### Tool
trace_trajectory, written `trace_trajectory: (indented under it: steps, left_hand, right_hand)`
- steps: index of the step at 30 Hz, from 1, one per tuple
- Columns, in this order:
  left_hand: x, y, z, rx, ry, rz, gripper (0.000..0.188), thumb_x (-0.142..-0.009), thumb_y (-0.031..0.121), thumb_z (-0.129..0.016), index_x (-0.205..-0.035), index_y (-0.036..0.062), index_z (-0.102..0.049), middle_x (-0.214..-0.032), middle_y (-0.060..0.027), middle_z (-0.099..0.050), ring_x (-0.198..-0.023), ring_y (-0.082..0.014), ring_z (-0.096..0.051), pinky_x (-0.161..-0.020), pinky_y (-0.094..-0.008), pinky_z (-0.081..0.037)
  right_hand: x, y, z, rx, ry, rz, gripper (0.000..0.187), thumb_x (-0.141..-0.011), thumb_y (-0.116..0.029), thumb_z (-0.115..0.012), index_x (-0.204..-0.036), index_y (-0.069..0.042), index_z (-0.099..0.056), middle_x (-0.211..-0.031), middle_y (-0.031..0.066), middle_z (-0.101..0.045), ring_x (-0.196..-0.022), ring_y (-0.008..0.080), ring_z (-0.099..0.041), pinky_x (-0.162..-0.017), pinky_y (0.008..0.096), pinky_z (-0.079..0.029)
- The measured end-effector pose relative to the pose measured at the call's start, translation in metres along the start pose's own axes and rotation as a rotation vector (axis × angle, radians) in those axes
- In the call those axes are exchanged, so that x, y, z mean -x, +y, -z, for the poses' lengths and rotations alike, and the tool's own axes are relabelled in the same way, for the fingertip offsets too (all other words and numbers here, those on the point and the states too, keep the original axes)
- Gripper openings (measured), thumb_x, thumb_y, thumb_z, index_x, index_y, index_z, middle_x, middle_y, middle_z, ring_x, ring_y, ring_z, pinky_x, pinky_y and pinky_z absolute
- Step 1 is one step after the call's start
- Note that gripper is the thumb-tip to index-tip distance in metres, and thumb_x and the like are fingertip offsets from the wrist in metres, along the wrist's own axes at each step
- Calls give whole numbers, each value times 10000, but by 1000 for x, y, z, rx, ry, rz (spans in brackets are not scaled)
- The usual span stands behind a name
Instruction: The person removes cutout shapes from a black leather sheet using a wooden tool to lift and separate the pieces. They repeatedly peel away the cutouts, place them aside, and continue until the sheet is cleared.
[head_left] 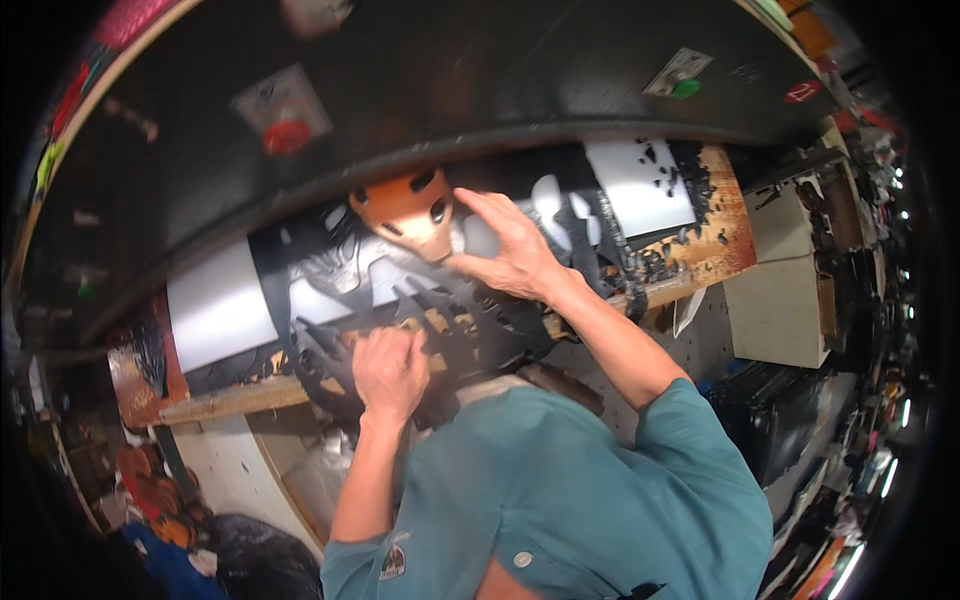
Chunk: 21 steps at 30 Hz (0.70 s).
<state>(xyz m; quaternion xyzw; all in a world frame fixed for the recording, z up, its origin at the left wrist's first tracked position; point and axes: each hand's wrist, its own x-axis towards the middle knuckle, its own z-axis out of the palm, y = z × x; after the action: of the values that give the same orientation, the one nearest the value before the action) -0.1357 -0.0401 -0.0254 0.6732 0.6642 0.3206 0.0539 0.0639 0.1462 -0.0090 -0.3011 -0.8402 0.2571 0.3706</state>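
Note:
My right hand (512, 250) is at the right side of an orange cutting die (405, 208) with dark oval holes. Its thumb is at the die's lower corner and its fingers are along the edge. Closed into a fist, my left hand (388, 372) holds the near edge of a black sheet (465, 335) full of cut-out gaps. The sheet's loose strips spread below the die and hang over the bench edge; motion blurs them. What the left fingers pinch exactly is hidden.
A dark machine beam (480, 90) with a red button (287, 137) and a green button (686, 88) overhangs the work. White panels (225, 305) lie on the wooden bench. Black scraps (655, 262) are scattered right. Black bags (265, 555) stand low left.

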Motion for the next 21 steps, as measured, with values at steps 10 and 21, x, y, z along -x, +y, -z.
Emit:
trace_trajectory:
  steps: [10, 21]
  left_hand:
    - [-12, 27, 4, -181, 142, -39, 156, -908, 90, -738, -840, 38, -608, -811, -115, -627, -792, -336, -615, -732, -452, -456]
    - [-29, 46, 16, -140, 298, -153, 161, -902, 109, -710, -819, 40, -591, -792, -134, -632, -767, -364, -624, -726, -455, -470]
  right_hand:
    - [-18, 17, 193, 174, 717, -47, 153, -1014, -149, -704, -1021, 5, -709, -879, 118, -734, -781, 219, -680, -747, 342, -543]
    - [42, -8, 240, 41, 735, -351, 146, -1046, -118, -674, -956, -2, -681, -723, 46, -626, -656, 115, -544, -616, 313, -475]
